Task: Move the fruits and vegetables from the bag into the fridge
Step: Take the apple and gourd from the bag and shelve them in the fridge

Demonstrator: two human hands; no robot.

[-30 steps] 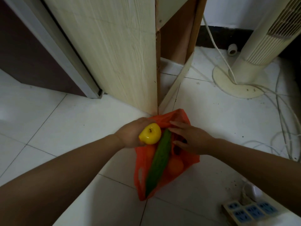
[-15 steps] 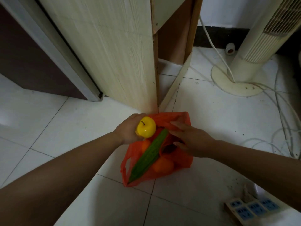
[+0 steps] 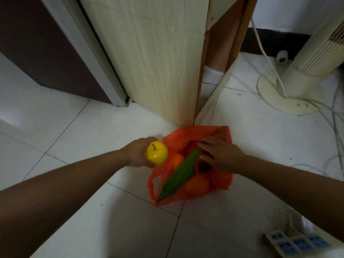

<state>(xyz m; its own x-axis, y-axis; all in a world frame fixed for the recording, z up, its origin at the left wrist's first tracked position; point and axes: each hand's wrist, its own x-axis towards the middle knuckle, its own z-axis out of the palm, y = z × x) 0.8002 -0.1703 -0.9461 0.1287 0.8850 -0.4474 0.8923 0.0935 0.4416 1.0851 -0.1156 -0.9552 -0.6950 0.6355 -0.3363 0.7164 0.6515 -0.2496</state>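
An orange plastic bag lies open on the white tiled floor. A long green cucumber sticks out of it, with an orange and a second orange beside it and a dark fruit deeper in. My left hand holds a yellow apple just left of the bag's mouth. My right hand rests on the bag's upper right side, fingers spread near the cucumber's tip. No fridge is in view.
A pale wooden cabinet panel stands right behind the bag. A dark door with a grey frame is at the left. A tower fan with trailing cables sits at the right, a power strip at the bottom right.
My left hand has drawn the yellow apple left, away from the bag's mouth. The cucumber has tipped further over. My right hand stays on the bag.
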